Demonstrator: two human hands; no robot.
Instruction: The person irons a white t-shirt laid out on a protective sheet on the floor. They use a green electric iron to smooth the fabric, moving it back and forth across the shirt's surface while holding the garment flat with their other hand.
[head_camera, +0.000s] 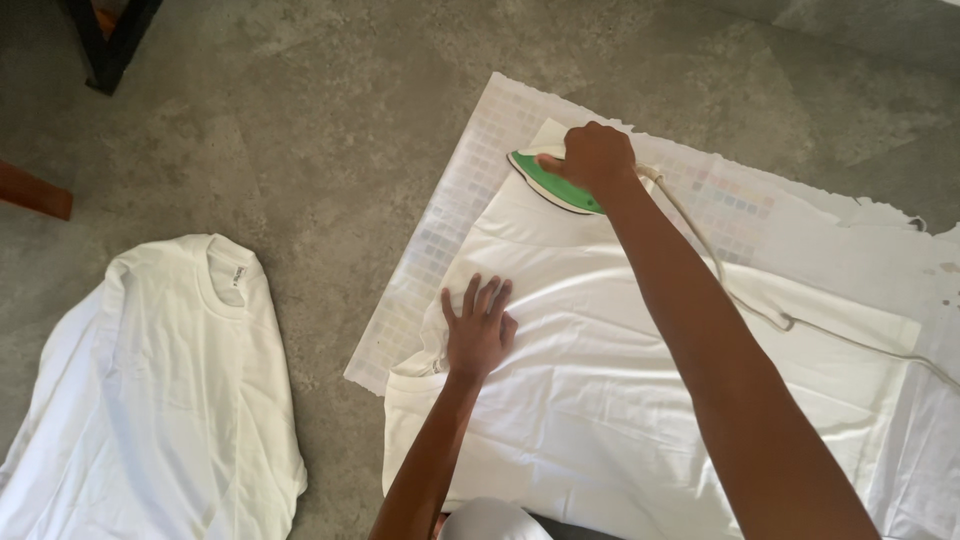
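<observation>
A white t-shirt (600, 400) lies spread on a pale checked sheet (460, 190) on the floor. My right hand (597, 157) grips the handle of a green and white iron (548, 184), which rests on the shirt's far end near the sleeve. My left hand (478, 325) lies flat, fingers spread, pressing the shirt's left side. The iron's white cord (760, 305) trails right across the fabric.
A second white t-shirt (160, 400) lies on the grey concrete floor (330, 130) at the left. A dark furniture leg (105, 45) stands at the top left, and a brown wooden piece (35, 192) pokes in from the left edge.
</observation>
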